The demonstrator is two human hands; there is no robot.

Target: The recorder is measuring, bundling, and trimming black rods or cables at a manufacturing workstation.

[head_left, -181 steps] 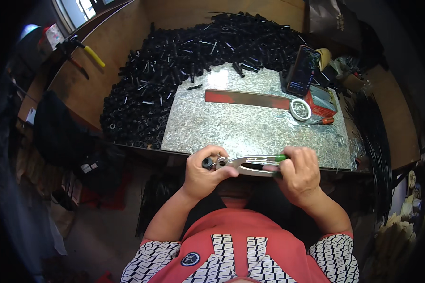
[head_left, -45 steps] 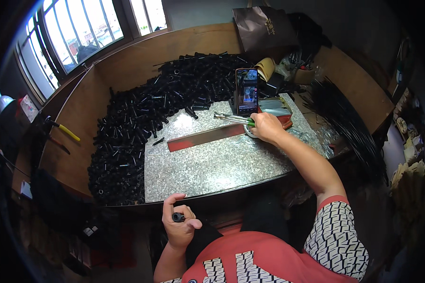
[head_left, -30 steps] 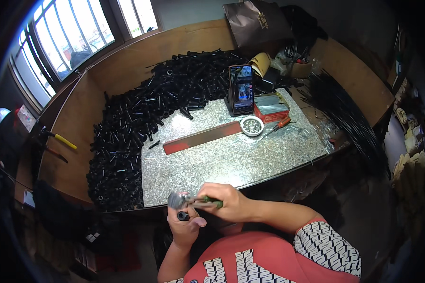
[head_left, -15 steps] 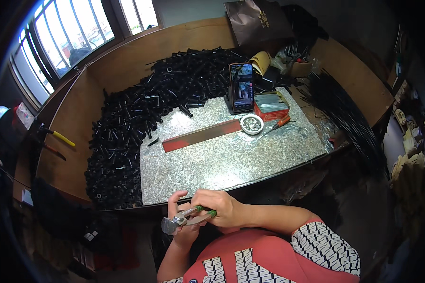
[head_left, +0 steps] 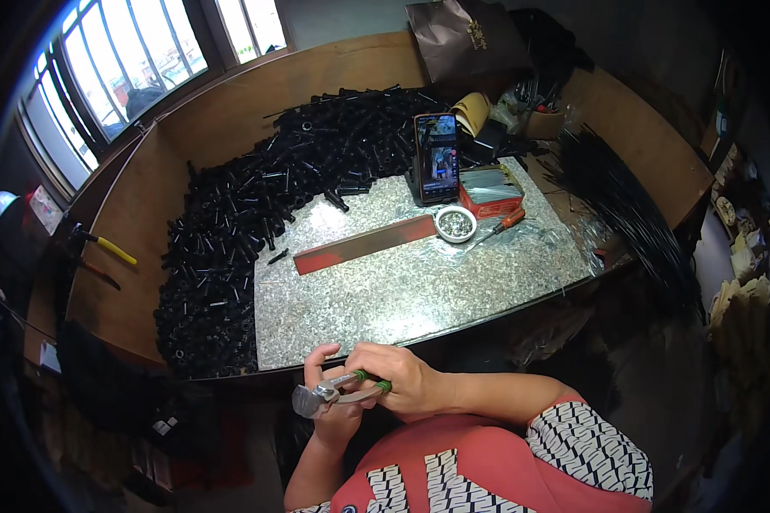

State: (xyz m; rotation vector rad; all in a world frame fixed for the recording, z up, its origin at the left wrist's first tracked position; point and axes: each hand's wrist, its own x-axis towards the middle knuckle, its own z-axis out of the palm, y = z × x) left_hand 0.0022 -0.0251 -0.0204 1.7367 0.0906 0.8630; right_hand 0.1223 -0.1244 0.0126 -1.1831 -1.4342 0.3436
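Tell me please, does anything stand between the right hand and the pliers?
Nothing visible does: the right hand grips the pliers by their green handles. The pliers partly cover the left hand; whether they touch it, I cannot tell.

A head-worn fisheye looks forward and down over worktop (head_left: pixel 436 286) and hands (head_left: pixel 409 382).

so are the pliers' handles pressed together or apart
Apart: the pliers in the right hand show a gap between their handles. Jaws: cannot tell.
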